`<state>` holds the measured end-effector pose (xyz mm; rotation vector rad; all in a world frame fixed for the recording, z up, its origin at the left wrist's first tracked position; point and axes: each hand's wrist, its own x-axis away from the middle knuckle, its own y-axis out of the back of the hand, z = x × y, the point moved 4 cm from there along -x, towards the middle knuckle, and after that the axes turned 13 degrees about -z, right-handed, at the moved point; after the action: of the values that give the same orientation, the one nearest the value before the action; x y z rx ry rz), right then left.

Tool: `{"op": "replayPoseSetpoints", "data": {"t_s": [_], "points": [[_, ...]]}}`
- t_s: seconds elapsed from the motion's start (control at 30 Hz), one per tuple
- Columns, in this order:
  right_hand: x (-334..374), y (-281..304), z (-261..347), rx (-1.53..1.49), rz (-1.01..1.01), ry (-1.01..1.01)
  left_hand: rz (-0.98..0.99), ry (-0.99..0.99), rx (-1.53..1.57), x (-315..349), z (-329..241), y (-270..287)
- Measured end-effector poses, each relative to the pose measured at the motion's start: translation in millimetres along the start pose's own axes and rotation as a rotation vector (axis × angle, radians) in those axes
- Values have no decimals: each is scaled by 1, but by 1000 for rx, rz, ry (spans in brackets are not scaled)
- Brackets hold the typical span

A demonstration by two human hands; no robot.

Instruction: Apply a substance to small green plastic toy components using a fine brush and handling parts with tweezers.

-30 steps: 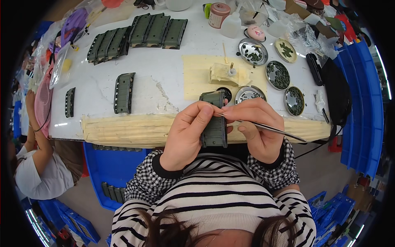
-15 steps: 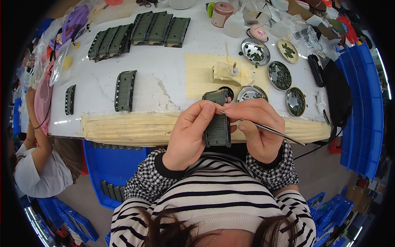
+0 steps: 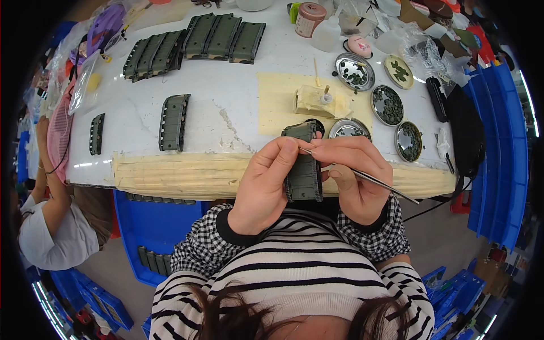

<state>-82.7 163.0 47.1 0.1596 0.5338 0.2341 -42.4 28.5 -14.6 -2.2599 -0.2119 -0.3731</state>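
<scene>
Near the table's front edge I hold a dark-green ribbed plate-like piece (image 3: 304,184), with raised bands along its sides. My left hand (image 3: 258,190) is closed on the piece's left side, thumb and index fingertips meeting near its upper part. In my right hand (image 3: 360,175) is a slim metal tool (image 3: 378,182), resembling tweezers, slanting down to the right. Its thin tip reaches the fingertips of both hands over the piece. Whether a tiny part is pinched there is too small to tell. The right fingers also sit against the piece's right edge.
Metal dishes (image 3: 387,106) of small dark-green bits stand to the right, near a tape-covered block (image 3: 320,102). More green pieces (image 3: 174,122) lie left and at the back. A blue tray (image 3: 153,226) sits below the table's left front. Another person (image 3: 54,226) is at far left.
The green piece has shifted slightly right and tilted a little in my hands. Both hands keep their grip, with the tool tip staying at the fingertips. The whole view has shifted slightly.
</scene>
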Motion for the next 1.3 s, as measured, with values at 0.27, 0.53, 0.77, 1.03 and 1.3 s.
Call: {"op": "replayPoseSetpoints", "data": {"t_s": [0.27,0.53,0.77,1.03,1.3], "points": [[-1,1,-2,11,9,26,-23,5,50,0,2,0],[-1,-1,-5,-12,9,45,-22,-13,49,0,1,0],[-1,-1,-5,0,4,36,-35,-3,54,0,2,-1],[2,-2,-6,20,-24,17,-59,-34,-11,0,4,2],[3,7,-20,-108,-186,-125,-87,-45,-48,5,-12,-1]]}}
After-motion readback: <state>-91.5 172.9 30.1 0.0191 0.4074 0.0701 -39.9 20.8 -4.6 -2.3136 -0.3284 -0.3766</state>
